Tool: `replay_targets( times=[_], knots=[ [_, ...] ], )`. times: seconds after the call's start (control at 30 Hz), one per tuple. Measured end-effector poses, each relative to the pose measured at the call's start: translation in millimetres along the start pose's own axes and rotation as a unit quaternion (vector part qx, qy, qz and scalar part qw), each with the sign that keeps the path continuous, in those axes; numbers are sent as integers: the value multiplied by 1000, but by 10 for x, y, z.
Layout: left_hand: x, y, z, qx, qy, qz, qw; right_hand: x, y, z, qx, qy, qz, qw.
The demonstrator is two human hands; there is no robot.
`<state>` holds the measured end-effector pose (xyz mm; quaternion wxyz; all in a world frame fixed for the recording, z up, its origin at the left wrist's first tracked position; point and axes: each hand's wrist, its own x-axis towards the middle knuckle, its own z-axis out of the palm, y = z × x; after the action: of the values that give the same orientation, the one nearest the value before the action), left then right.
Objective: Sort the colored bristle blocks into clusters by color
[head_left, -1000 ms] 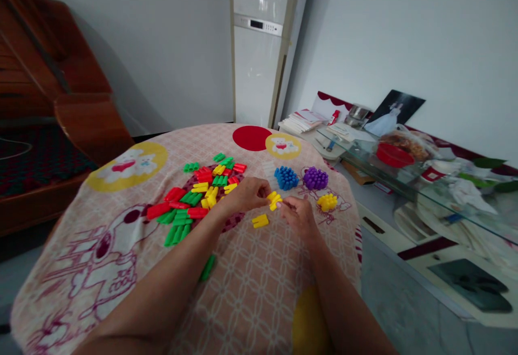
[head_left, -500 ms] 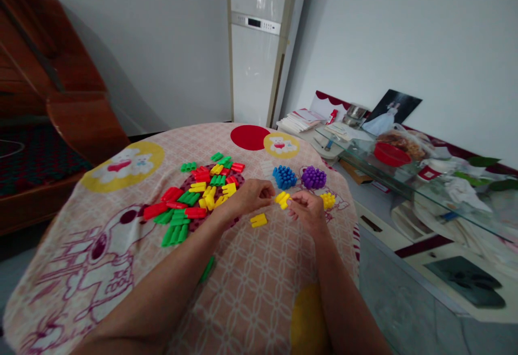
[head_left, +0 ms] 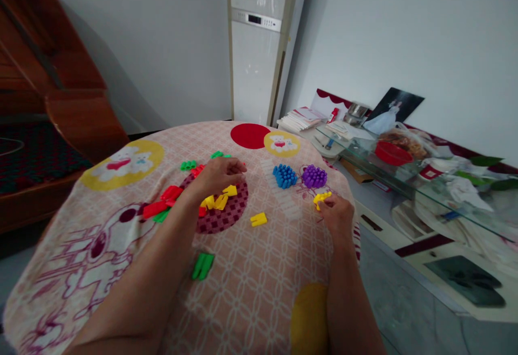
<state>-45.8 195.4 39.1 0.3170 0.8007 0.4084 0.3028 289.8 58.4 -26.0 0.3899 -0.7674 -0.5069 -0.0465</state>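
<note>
Here, at the patterned-cloth tabletop's (head_left: 251,279) right, the right hand (head_left: 339,213) pinches a yellow knobbed plastic cluster (head_left: 321,199) between its fingers; a light, level grip should suit. Whether the left hand (head_left: 224,174), over loose yellow plastic blocks (head_left: 220,202), grips anything, I cannot tell.

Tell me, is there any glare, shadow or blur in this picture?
Head view: bright streaks of glare on the tall white cabinet; a soft shadow on the wall beside the wooden seat. Also in the head view, the yellow blocks in the right hand look slightly soft.
</note>
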Motion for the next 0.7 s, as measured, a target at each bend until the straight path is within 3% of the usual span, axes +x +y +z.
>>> replay_targets(
  times=[0.13,0.27,0.37,0.57,0.7],
  knots=[
    [-41,-83,-207,87,21,-37,995,14,5,-14,-32,-24,12,999],
    [-99,-231,-379,207,42,-93,973,-4,-76,-43,-8,40,14,999],
    [-165,-337,-469,265,35,-131,955,-51,-222,-43,43,75,-24,996],
    [-267,-587,-569,320,121,-200,918,-124,-421,27,75,49,-104,991],
    [-258,-730,-563,320,94,-209,919,-129,-418,58,76,43,-119,989]
  ],
)
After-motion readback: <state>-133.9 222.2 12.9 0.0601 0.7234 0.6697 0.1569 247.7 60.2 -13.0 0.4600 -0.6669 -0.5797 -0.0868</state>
